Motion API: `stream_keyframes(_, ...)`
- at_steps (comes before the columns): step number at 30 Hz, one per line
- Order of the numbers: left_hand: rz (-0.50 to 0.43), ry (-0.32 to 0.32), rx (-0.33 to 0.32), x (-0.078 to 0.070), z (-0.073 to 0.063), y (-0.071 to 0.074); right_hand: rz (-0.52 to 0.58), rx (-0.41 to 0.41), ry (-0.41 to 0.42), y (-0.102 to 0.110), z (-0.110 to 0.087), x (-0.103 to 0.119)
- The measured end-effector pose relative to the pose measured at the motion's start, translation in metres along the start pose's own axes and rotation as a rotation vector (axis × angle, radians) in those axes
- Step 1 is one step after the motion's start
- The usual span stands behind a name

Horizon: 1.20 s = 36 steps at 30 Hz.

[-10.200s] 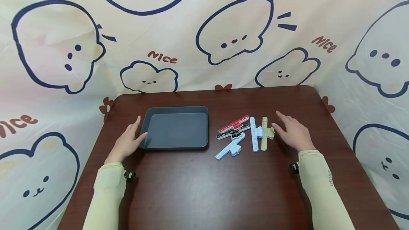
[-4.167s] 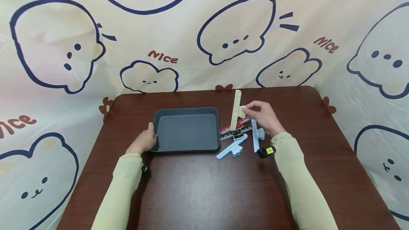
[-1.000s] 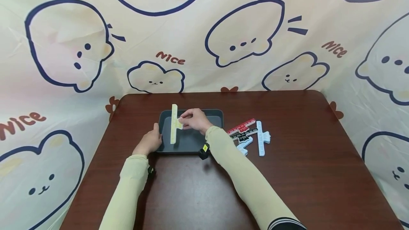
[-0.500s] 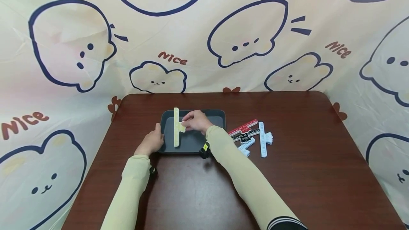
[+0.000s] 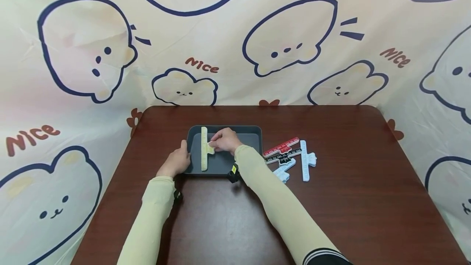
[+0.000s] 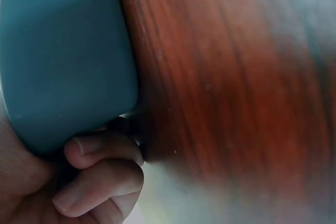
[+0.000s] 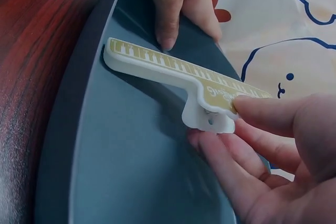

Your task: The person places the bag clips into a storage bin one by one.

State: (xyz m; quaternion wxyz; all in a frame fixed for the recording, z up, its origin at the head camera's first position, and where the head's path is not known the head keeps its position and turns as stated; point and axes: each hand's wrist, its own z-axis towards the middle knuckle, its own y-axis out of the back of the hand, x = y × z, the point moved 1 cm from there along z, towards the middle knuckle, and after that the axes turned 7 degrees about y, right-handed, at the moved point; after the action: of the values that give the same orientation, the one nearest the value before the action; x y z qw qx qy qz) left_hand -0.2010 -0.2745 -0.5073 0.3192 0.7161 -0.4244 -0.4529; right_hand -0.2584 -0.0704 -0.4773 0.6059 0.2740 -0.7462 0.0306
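Note:
In the head view my right hand (image 5: 226, 140) pinches a yellow clip (image 5: 204, 150) by its tab, over the left part of a dark grey tray (image 5: 222, 166). The right wrist view shows piano-key print along the clip (image 7: 152, 61), thumb above the tab and fingers beneath it. Whether the bar touches the tray floor I cannot tell. My left hand (image 5: 178, 160) grips the tray's left edge. Seen from the left wrist, its fingers (image 6: 107, 177) curl against the underside of the tray (image 6: 68, 56).
Right of the tray lie a red clip (image 5: 281, 147), a black clip (image 5: 273, 159), a light blue clip (image 5: 282, 171) and another light blue clip (image 5: 305, 162). The first three are bunched together. A patterned curtain (image 5: 228, 89) stands behind the brown table (image 5: 346, 199).
My right hand took the yellow clip from beside the others, carried it left over the tray and lowered it. My left hand went from lying beside the tray to gripping its edge.

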Motion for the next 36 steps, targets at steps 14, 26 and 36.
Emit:
stream_keyframes(14, 0.006, 0.007, 0.01, 0.0, -0.002, 0.0, -0.058, -0.008, -0.043, -0.008, 0.006, -0.005)
stream_keyframes(26, 0.006, 0.022, 0.004, -0.001, 0.0, 0.002, -0.124, -0.043, -0.023, -0.014, 0.01, -0.002)
stream_keyframes(36, -0.011, 0.027, -0.01, -0.001, -0.001, 0.001, -0.203, -0.068, 0.007, -0.016, 0.012, -0.003)
